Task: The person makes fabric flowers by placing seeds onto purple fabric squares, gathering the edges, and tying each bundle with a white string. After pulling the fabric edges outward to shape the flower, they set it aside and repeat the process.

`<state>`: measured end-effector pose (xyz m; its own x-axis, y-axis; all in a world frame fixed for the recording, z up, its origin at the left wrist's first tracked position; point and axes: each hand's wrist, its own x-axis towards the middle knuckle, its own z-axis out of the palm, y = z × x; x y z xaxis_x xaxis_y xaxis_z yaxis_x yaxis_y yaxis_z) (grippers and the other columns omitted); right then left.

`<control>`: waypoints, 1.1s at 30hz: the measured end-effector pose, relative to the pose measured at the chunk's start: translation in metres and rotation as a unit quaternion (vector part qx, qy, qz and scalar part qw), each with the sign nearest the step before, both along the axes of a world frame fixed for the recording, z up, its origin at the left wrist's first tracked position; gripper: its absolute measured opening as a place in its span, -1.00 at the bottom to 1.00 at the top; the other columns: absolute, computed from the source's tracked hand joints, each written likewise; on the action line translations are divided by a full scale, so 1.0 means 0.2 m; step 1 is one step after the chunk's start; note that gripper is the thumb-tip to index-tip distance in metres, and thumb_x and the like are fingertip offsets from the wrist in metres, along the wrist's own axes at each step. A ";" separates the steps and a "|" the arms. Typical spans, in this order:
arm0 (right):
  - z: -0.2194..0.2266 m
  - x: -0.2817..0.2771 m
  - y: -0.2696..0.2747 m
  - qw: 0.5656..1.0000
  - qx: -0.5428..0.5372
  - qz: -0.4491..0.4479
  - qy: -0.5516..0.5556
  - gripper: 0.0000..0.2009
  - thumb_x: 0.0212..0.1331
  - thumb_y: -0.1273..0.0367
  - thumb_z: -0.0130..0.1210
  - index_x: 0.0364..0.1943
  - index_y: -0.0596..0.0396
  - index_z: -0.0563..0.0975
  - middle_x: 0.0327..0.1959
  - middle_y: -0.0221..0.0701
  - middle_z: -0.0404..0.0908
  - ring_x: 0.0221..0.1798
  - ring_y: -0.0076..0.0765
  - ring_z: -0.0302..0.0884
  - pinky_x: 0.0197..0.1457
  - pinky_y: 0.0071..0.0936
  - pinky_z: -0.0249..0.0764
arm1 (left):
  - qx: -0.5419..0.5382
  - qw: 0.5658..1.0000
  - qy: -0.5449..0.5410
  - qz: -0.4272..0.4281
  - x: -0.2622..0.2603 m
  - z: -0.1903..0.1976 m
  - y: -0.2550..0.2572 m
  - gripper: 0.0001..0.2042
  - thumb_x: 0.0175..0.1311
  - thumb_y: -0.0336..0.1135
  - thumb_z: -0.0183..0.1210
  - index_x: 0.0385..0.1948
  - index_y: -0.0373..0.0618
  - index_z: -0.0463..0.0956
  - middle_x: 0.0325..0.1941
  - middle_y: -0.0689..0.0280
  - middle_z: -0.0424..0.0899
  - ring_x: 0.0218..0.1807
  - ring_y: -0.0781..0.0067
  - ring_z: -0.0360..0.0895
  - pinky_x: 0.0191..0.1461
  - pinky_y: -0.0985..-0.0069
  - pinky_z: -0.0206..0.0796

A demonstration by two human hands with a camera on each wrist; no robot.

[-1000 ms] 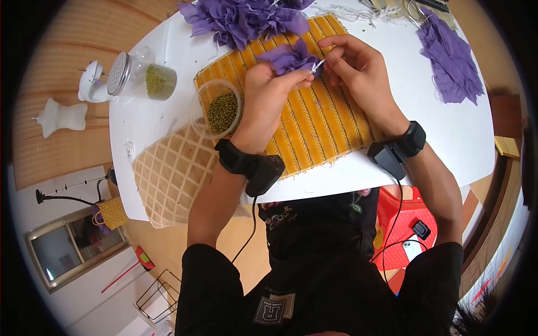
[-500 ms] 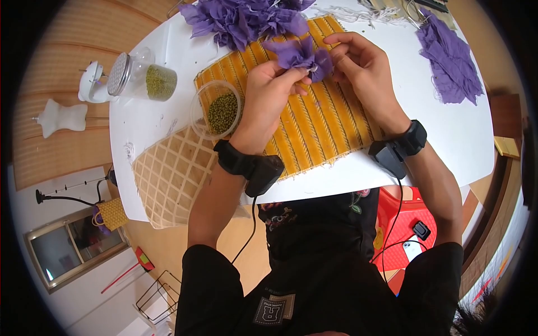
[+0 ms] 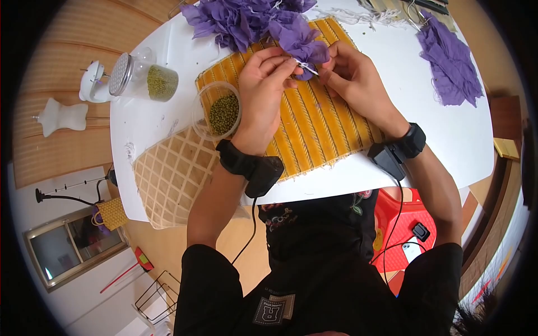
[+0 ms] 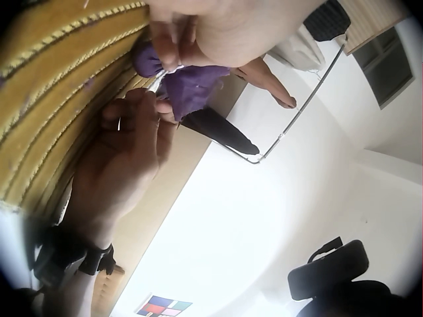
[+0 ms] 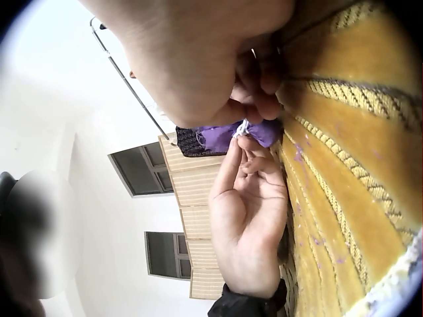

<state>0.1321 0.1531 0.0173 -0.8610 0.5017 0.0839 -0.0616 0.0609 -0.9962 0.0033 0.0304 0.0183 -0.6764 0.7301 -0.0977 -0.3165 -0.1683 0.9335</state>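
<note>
A small purple cloth bundle (image 3: 300, 40) is up between both hands, over the striped yellow mat. White string (image 3: 305, 67) is wound round its neck, with a rounded purple bulge (image 4: 147, 59) on one side and loose cloth flaring on the other. My left hand (image 3: 262, 89) pinches the bundle at the tied neck between thumb and fingertips. From the right, my right hand (image 3: 361, 84) pinches the string's end with thumb and curled fingers. In the right wrist view, the left hand's fingertips (image 5: 243, 142) press right at the white winding.
Below the hands lies the yellow mat (image 3: 311, 134). A clear tub (image 3: 197, 120) of green beans stands by my left wrist, with a jar (image 3: 162, 81) of similar beans farther left. Purple cloth heaps (image 3: 230, 22) lie at the back, flat purple cloth (image 3: 451, 61) at right.
The bundle has turned, its loose cloth now pointing away from me and the string winding facing me. My right hand has shifted slightly down and left, closer to the left hand.
</note>
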 end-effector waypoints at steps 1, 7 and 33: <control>0.00 0.00 0.00 1.000 0.014 0.007 -0.008 -0.92 0.16 0.58 0.02 -0.31 0.20 0.38 -0.47 -0.48 0.49 -0.44 -0.65 0.46 -0.35 -0.66 0.40 | -0.001 1.000 0.000 0.000 0.00 0.00 0.00 -0.75 0.24 -0.54 0.14 -0.07 -0.31 0.37 -0.20 0.23 0.62 -0.23 0.52 0.59 -0.25 0.63 0.37; 0.00 0.00 0.01 0.999 0.037 0.001 -0.028 -0.92 0.15 0.59 0.01 -0.31 0.19 0.38 -0.46 -0.48 0.49 -0.44 -0.64 0.46 -0.38 -0.66 0.39 | -0.005 1.000 0.008 0.011 -0.01 0.00 0.00 -0.80 0.23 -0.56 0.13 -0.13 -0.29 0.37 -0.24 0.24 0.62 -0.26 0.53 0.59 -0.29 0.65 0.34; -0.07 -0.03 0.10 0.991 -0.026 -0.126 0.042 -0.88 0.15 0.58 0.04 -0.33 0.13 0.33 -0.47 -0.48 0.46 -0.52 -0.68 0.38 -0.50 -0.70 0.32 | 0.038 0.998 -0.048 -0.007 -0.02 -0.02 -0.01 -0.84 0.25 -0.62 0.08 -0.21 -0.14 0.36 -0.25 0.31 0.55 -0.27 0.54 0.47 -0.19 0.61 0.27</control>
<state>0.1253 0.1729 0.0043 -0.6994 0.7048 0.1185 -0.1338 0.0337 -0.9904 0.0000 0.0292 0.0134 -0.6563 0.7472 -0.1049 -0.4062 -0.2327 0.8837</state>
